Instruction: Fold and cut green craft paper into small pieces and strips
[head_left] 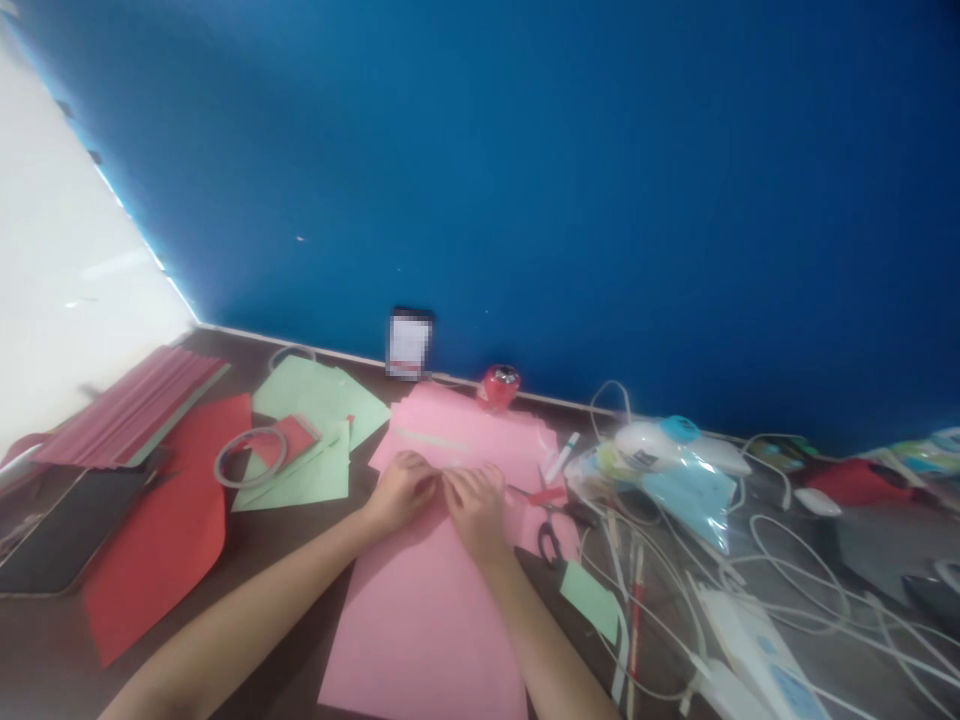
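Note:
A large sheet of pink paper (427, 620) lies lengthwise on the dark table in front of me. At its far end my left hand (405, 492) is closed, with bent fingers pinching the paper. My right hand (476, 508) meets it there, thumb and fingers gathered on the same spot; the fingertips are partly hidden and a little blurred. More pink sheets (442, 412) lie just beyond both hands. Right of my right hand, a pair of scissors (550, 540) with dark handles rests on pink paper, close to a small red piece (547, 496).
Green sheets (300, 490), a roll of tape (251, 457), red paper (172, 540), a phone (75, 530) and a pink paper stack (142, 405) lie left. A red object (499, 386) stands by the blue wall (525, 180). Tangled white cables (675, 610) and plastic packets (694, 490) crowd the right.

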